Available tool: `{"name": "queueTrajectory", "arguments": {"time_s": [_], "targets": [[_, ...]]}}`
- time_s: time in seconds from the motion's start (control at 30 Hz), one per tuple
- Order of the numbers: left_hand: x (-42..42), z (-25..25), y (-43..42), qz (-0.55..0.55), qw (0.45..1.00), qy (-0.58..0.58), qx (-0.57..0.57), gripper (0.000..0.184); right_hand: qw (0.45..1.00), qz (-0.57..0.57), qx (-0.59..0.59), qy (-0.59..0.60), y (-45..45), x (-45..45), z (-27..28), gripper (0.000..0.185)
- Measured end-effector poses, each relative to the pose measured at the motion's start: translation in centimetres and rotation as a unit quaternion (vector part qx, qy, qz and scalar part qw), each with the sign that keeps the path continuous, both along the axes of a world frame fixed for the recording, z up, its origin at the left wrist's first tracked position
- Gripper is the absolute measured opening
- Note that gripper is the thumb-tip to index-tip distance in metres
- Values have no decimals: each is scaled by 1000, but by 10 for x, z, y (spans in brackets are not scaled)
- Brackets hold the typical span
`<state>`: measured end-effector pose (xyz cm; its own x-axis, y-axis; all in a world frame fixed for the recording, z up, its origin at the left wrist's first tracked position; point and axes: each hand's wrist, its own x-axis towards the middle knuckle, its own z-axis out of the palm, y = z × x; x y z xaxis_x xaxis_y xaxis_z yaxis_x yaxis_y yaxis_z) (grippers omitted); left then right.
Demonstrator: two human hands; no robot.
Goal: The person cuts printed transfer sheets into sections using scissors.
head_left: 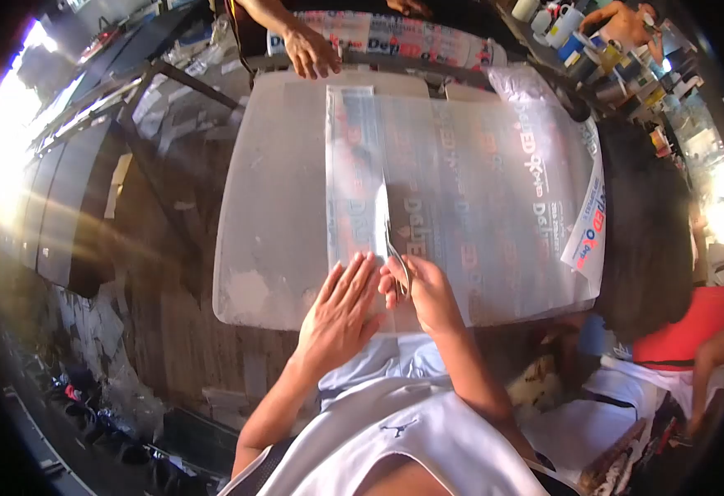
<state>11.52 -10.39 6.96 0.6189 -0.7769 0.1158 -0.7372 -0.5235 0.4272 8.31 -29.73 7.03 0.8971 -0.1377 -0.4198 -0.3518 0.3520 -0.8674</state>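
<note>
Okay, left hand (341,310) flat, fingers extended, gripping nothing I can see, resting on printed clear film (478,207) over the worktop (279,182); right hand (430,299) fingers closed round metal scissors (390,245). I'd judge the cut partway: near stretch probably slit, far stretch left. Beyond, a co-worker's hand (312,51); far right, white containers (562,29), contents unreadable from my feed.

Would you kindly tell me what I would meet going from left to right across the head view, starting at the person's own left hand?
Left hand, right hand, printed white flap, red garment.
</note>
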Motion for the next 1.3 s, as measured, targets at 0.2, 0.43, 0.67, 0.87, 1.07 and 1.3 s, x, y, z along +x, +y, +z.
{"name": "queueTrajectory", "arguments": {"time_s": [0.2, 0.43, 0.67, 0.87, 1.07, 1.3], "targets": [[2, -7, -1, 21, 997, 30, -68, 73, 1000, 10, 0, 4, -2, 1, -1, 37], [3, -14, -2, 36, 990, 21, -134, 61, 1000, 10, -4, 8, -2, 2, 0, 37], [3, -19, 0, 35, 990, 13, -139, 59, 1000, 15, -10, 13, -3, 2, 1, 35], [2, -24, 1, 43, 985, 6, -170, 56, 1000, 16, -10, 6, -3, 2, -3, 37], [-1, -28, -1, 51, 975, -2, -214, 43, 1000, 10, -23, 16, -3, 2, 2, 38], [-1, -32, -1, 31, 971, -14, -237, 38, 1000, 9, -2, 0, -3, 2, -5, 37]]}}
